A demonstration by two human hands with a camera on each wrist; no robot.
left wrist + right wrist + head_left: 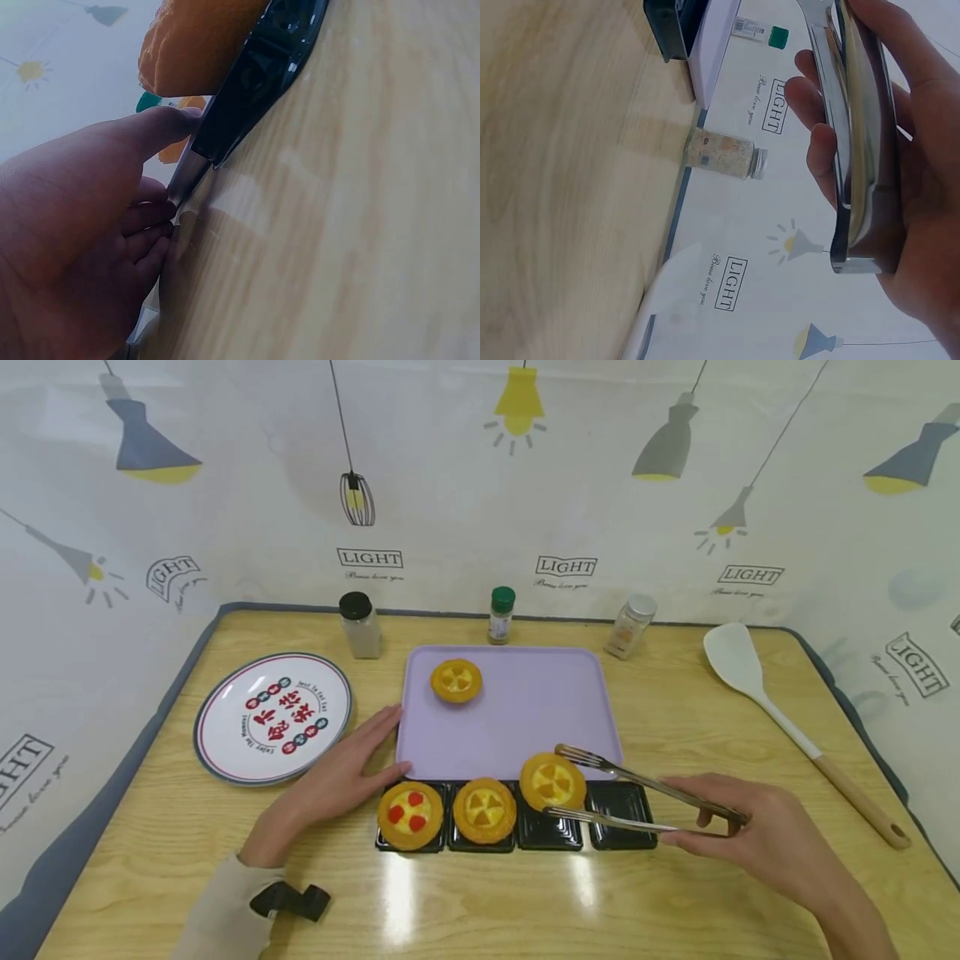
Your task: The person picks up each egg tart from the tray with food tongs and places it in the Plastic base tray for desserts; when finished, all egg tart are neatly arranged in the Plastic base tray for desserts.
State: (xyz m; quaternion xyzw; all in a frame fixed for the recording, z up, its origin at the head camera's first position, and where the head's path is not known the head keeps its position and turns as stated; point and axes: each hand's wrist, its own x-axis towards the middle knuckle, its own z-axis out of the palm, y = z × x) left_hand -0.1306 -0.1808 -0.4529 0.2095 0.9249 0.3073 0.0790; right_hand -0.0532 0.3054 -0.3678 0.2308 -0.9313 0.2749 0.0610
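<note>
My right hand (pixel 768 835) grips metal tongs (pixel 630 822), whose two tips lie on either side of an egg tart (pixel 553 781). That tart overlaps the third black compartment (pixel 551 837) and the lilac tray's front edge. Fingers extended, my left hand (pixel 337 781) touches the left edge of the lilac tray (pixel 525 718); its thumb points at the near corner. A tart with red pieces (pixel 410 816) and a tart with yellow wedges (pixel 484 811) sit in the two left compartments. Another yellow-wedge tart (pixel 456 681) rests at the tray's back left.
Left of the tray lies a white plate (pixel 225 727) with red writing. Behind stand a black-capped jar (pixel 362 631), a green-capped jar (pixel 500 618) and a silver-capped jar (pixel 630 628). A white spatula (pixel 780 718) with a wooden handle lies on the right.
</note>
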